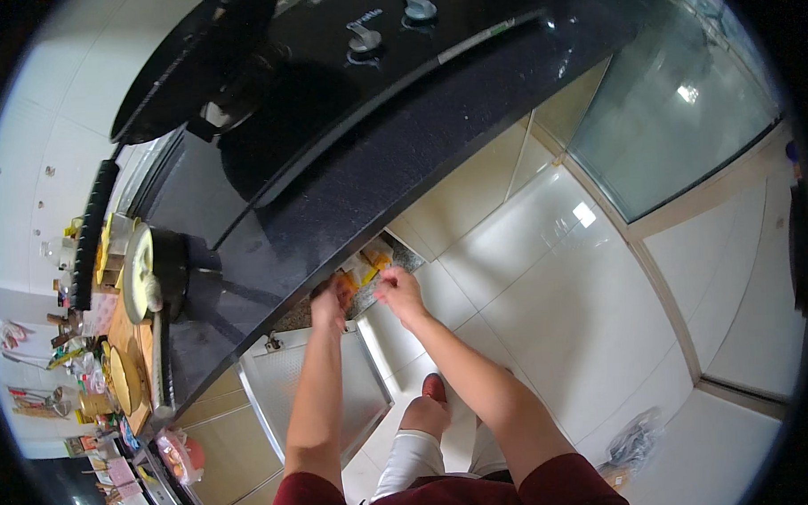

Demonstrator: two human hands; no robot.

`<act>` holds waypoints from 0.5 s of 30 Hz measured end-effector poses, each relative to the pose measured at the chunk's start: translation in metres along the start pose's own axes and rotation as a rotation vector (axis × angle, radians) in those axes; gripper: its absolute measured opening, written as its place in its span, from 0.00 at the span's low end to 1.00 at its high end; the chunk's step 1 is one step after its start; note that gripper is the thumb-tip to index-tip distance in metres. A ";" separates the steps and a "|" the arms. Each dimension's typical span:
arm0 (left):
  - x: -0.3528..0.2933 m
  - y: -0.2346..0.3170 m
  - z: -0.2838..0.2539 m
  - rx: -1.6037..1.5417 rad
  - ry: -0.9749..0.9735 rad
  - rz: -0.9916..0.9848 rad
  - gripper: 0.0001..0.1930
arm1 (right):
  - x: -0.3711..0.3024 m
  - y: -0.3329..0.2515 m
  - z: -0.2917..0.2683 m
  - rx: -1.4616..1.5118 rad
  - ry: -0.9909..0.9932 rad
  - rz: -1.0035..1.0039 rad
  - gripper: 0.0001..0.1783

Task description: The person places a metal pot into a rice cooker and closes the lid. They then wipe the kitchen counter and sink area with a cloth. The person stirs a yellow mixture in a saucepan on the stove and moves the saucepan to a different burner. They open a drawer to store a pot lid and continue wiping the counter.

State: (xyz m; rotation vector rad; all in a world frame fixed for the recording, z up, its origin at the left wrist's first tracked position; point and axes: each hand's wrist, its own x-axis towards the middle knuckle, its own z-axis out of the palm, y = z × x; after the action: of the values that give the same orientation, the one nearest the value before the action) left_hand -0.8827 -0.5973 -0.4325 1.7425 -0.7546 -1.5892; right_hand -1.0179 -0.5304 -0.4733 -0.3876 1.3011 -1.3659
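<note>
My left hand (327, 307) reaches under the dark counter edge, its fingers closed at the side of an orange plastic packet (346, 290). Just right of it, my right hand (401, 295) has its fingers bent and slightly apart, and I see nothing held in them. Beyond its fingertips lies a second packet (376, 254), clear with orange and yellow parts. Both packets are at a speckled stone-like surface (406, 257) inside the low cupboard. Its framed door (315, 376) hangs open beside my left forearm. The counter hides the cupboard's inside.
Above my hands runs the black countertop (392, 159) with a gas stove and knobs (365, 40). A wok (180, 78) stands on it, its handle jutting left. A lidded pot (160, 270) and wooden board (133, 338) are at left. A plastic bag (633, 440) lies on the tiled floor.
</note>
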 end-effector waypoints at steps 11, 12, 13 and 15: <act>-0.227 0.000 -0.161 0.826 0.604 0.842 0.22 | -0.138 -0.088 0.058 -0.281 -0.149 -0.078 0.10; -0.232 -0.002 -0.172 0.860 0.729 0.757 0.24 | -0.147 -0.097 0.067 -0.297 -0.159 -0.094 0.10; -0.234 -0.004 -0.180 0.892 0.849 0.669 0.26 | -0.153 -0.103 0.076 -0.300 -0.180 -0.103 0.09; -0.232 -0.021 -0.208 0.839 0.891 0.407 0.25 | -0.166 -0.118 0.094 -0.343 -0.251 -0.174 0.09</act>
State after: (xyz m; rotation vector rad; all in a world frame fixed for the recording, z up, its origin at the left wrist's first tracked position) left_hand -0.6990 -0.3859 -0.2945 2.3497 -1.2565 -0.0928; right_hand -0.9483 -0.4642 -0.2701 -0.8972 1.3124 -1.1882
